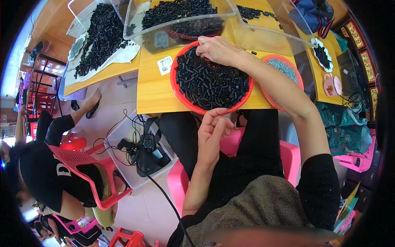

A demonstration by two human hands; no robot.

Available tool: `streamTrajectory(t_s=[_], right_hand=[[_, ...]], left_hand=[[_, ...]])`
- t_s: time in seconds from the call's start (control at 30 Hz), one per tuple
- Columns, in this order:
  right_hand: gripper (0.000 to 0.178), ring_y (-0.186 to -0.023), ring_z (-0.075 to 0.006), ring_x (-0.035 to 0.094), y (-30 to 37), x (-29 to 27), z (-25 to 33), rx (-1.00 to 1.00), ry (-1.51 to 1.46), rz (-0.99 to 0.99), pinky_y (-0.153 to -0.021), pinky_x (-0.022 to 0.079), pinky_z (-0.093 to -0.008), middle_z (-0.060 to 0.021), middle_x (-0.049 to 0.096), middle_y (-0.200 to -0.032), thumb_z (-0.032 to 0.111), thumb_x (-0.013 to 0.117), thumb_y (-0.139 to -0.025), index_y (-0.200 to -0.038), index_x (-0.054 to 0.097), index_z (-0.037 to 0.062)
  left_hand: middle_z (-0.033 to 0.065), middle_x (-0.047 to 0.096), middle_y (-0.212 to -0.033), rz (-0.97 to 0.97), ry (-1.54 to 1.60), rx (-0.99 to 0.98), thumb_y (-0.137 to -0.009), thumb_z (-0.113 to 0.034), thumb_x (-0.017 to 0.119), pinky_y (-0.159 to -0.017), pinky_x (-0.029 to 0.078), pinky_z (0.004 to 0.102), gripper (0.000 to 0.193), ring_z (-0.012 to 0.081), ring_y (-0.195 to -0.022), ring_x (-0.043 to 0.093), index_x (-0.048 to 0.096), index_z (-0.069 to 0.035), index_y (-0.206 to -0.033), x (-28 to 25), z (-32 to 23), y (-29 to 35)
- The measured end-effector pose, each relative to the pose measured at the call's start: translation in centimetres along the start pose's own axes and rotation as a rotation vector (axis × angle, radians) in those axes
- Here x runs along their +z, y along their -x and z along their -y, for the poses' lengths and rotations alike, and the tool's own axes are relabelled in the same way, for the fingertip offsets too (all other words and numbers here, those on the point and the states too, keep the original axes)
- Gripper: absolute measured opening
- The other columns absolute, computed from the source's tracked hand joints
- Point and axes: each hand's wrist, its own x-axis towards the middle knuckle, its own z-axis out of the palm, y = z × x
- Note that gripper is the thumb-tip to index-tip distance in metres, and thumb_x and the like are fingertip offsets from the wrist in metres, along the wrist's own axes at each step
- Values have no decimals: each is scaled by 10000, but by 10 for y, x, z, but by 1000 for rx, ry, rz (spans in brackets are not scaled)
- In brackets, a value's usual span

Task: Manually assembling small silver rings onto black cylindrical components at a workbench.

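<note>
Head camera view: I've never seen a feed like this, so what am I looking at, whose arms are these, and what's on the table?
It is one wide fisheye camera worn on a person's head, looking down, so straight edges bend near the rim. The two bare arms coming up from below are the wearer's own. The right hand rests on the far edge of a round red tray full of small black parts on a yellow table. The left hand is at the tray's near rim, fingers pinched; what it holds is too small to tell. A smaller red dish of grey pieces sits to the right, clear bins of black parts behind.
</note>
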Motion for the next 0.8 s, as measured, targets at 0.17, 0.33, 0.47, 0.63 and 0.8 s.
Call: streamTrajectory(t_s=[0.17, 0.33, 0.47, 0.63, 0.8], right_hand=[[31, -713, -269, 590, -10, -1, -1, -190, 103, -11, -574, 460, -382, -79, 531, -812, 113, 618, -758, -778, 636, 99], [58, -777, -290, 595, -13, -18, -2, -73, -22, 186, -649, 469, -395, -97, 575, -803, 106, 632, -747, -790, 632, 67], [81, -815, -335, 612, 2, -25, -20, 67, -117, 89, -687, 479, -422, -134, 632, -865, 81, 622, -728, -794, 644, 38], [61, -841, -332, 590, 21, -36, -11, 166, -133, 70, -713, 468, -421, -138, 604, -842, 81, 618, -758, -797, 627, 35], [68, -830, -320, 582, 20, -27, -7, 193, -122, 74, -716, 462, -418, -126, 580, -821, 97, 616, -776, -816, 619, 42]], left_hand=[[26, 605, -817, -23, -11, -9, -960, -181, 484, -561, 353, 166, 235, 41, -645, 478, 507, -42, -1148, -5, -3, -3], [27, 604, -818, -29, 1, 1, -959, -185, 489, -565, 358, 166, 238, 45, -648, 479, 507, -38, -1145, -7, -2, -2], [28, 613, -818, -55, 45, -14, -943, -147, 514, -619, 383, 174, 234, 44, -672, 493, 513, -19, -1139, -8, -2, -4], [27, 603, -817, -94, 26, -9, -950, -166, 505, -604, 378, 178, 220, 50, -665, 490, 526, -30, -1122, -12, 3, -6], [20, 590, -811, -118, 7, -17, -961, -187, 490, -588, 365, 184, 214, 57, -659, 483, 527, -44, -1115, -13, 5, -7]])
